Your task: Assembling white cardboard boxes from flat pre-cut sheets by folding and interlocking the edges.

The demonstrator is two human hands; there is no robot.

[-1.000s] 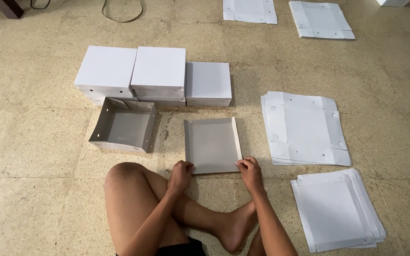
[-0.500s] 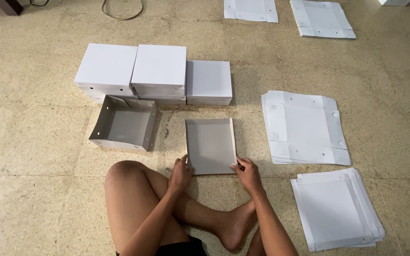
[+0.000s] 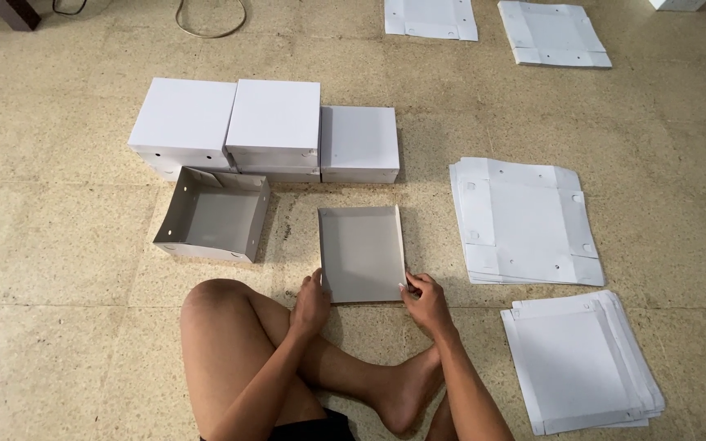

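Item: grey cardboard tray [image 3: 361, 253], half-folded, flat on tiled floor [image 3: 59, 327], directly ahead of crossed legs.
Left hand [image 3: 310, 304]: fingers closed on tray's near-left corner.
Right hand [image 3: 425, 300]: fingertips pinching near-right edge, side flap raised.
Handling, judged: light, thin board, stiff along creases, dents easily; hold at folded edges, not the panel.
Left of tray: open grey box [image 3: 212, 216].
Beyond tray: three closed white boxes [image 3: 271, 122].
Right of tray: stacked flat white blanks [image 3: 525, 222].

Speckled beige tiled floor [image 3: 67, 343] under even light; dark furniture leg [image 3: 16, 11], possibly wooden, and looped cable [image 3: 210, 20] at far edge
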